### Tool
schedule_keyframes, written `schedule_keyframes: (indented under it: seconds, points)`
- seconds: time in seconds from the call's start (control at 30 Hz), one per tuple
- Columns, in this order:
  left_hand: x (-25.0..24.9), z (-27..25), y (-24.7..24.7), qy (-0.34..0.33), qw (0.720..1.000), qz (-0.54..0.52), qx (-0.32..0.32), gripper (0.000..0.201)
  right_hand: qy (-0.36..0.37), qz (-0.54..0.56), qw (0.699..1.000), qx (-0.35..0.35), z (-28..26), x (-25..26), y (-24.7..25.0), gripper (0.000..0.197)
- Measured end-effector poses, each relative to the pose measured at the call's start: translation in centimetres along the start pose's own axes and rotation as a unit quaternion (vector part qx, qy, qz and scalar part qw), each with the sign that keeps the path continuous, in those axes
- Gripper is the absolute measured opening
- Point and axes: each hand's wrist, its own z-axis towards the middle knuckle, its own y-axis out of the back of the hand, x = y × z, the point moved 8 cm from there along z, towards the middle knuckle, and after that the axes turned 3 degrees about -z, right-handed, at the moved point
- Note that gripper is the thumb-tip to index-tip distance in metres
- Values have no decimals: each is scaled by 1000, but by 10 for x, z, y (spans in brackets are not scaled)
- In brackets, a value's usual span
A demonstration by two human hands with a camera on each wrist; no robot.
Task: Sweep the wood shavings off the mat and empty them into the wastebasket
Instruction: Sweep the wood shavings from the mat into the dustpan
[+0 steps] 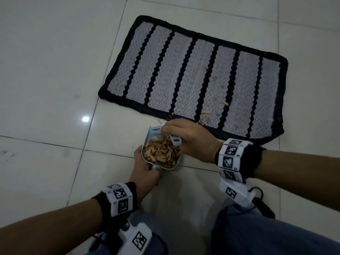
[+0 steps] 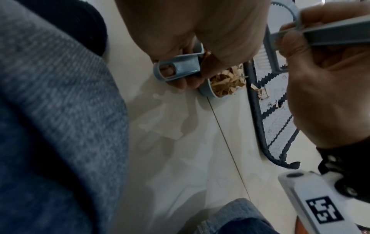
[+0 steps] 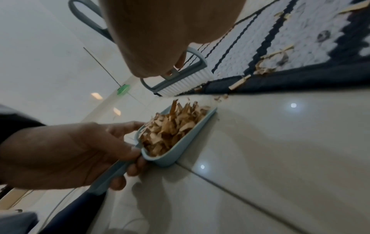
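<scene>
- A pale tiled floor [image 1: 46,70] fills the scene, with thin dark grout lines crossing it.
- A rectangular mat [image 1: 193,78], grey woven bands divided by black stripes and edged in black, lies flat on the floor ahead of the person.
- The person's knees in blue jeans [image 1: 257,236] show at the bottom of the head view.
- The right hand [image 1: 191,138] is curled around the handle of a small brush [image 3: 180,79] with a blue-grey back and white bristles; the brush is at the mat's near edge, just over the front of the dustpan.
- The left hand [image 1: 145,170] grips the handle of a light blue dustpan [image 3: 180,152], fingers wrapped around it, with the pan resting on the floor just beside the mat's near edge.
- A heap of tan wood shavings [image 1: 161,151] fills the dustpan.
- A few stray shavings [image 1: 206,112] lie scattered on the mat's right half, mostly near its front border, and a couple sit on the floor between mat and dustpan.
- Both wrists wear black bands carrying white blocks printed with black square markers [image 1: 230,157].
</scene>
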Motion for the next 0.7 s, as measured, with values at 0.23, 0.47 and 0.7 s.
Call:
schedule_keyframes:
  seconds: [0.23, 0.47, 0.7]
  points:
    - [7, -2, 3, 26, 999, 20, 5, 68, 92, -112, 988, 59, 38, -21, -9, 27]
    - [3, 1, -6, 23, 999, 20, 21, 72, 110, -88, 972, 190, 23, -59, 21, 20]
    - [-2, 1, -18, 20, 999, 23, 36, 73, 66, -23, 985, 159, 36, -50, 23, 29]
